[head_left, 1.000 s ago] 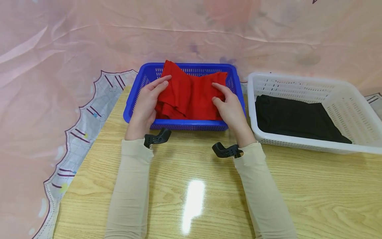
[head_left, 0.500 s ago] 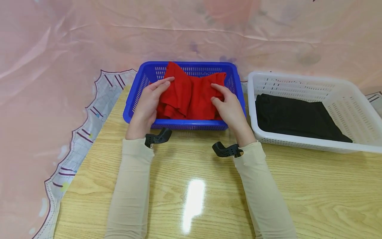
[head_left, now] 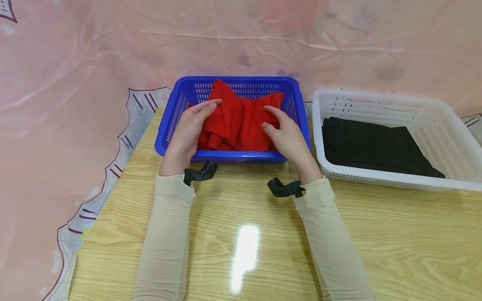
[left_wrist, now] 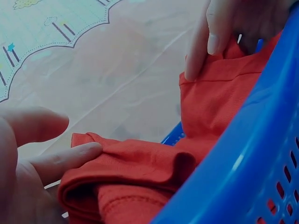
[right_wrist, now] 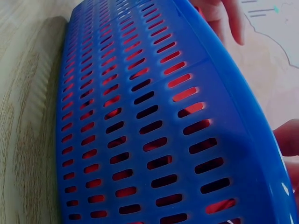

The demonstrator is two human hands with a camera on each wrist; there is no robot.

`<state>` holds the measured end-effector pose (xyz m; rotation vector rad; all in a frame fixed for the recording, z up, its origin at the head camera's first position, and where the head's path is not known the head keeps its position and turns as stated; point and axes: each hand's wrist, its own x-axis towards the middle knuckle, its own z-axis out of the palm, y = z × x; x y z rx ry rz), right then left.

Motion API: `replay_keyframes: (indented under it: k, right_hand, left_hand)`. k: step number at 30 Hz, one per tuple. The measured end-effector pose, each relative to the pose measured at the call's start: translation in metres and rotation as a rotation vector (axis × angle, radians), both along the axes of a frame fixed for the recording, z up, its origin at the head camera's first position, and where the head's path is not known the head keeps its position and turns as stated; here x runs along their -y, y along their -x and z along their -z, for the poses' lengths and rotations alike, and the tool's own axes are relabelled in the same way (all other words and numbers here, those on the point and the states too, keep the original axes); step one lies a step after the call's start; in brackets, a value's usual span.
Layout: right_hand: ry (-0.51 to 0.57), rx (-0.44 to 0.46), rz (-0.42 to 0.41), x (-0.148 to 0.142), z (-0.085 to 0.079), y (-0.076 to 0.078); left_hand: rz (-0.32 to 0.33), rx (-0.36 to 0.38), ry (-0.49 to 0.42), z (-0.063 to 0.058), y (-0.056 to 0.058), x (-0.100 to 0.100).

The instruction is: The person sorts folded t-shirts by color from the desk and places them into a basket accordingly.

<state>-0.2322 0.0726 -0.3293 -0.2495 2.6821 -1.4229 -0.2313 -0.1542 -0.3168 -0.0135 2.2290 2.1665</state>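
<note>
A red folded garment (head_left: pixel 248 125) with stitched hems sits in a blue plastic basket (head_left: pixel 233 155), its upper left corner standing up. My left hand (head_left: pixel 186 129) reaches over the basket's left front. In the left wrist view one of its fingers (left_wrist: pixel 70 161) lies against the cloth, while another stays apart from it. On the other side, my right hand (head_left: pixel 290 136) is at the garment's right part, fingers fairly straight and spread. Its fingers (left_wrist: pixel 198 51) touch the upper hem in the left wrist view. The basket wall (right_wrist: pixel 154 116) mostly hides the right hand in the right wrist view.
Right of the blue basket stands a white plastic basket (head_left: pixel 388 179) with a folded black garment (head_left: pixel 376 146) inside. Both rest on a wooden table (head_left: pixel 278 251). A pink patterned cloth (head_left: pixel 94 62) hangs behind and along the left edge.
Both hands have drawn slightly inward toward each other. The garment's raised left corner has shifted a little right and down, and its right corner slightly left.
</note>
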Motion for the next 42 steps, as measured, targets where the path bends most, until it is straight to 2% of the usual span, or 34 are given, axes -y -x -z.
replay_keyframes:
  k: [6, 14, 26, 38, 42]
  right_hand:
    - [-0.047, -0.004, -0.024, 0.0008, 0.0004, -0.0009]
    - [-0.033, -0.019, 0.025, 0.0008, 0.0002, -0.0001]
    - [-0.026, -0.032, 0.010, -0.0003, 0.0017, 0.0010]
    - [-0.008, -0.023, 0.033, -0.0002, 0.0019, 0.0005]
    - [-0.002, -0.031, 0.051, 0.0001, 0.0021, 0.0002]
  left_hand:
    - [0.007, 0.016, 0.034, -0.0010, -0.0010, 0.0001]
    - [-0.015, 0.029, 0.106, 0.0006, -0.0003, 0.0010]
    - [-0.027, 0.028, 0.133, 0.0025, 0.0015, 0.0010]
    - [-0.046, 0.039, 0.226, 0.0037, 0.0022, -0.0006]
    - [-0.049, 0.036, 0.294, 0.0034, 0.0020, -0.0006]
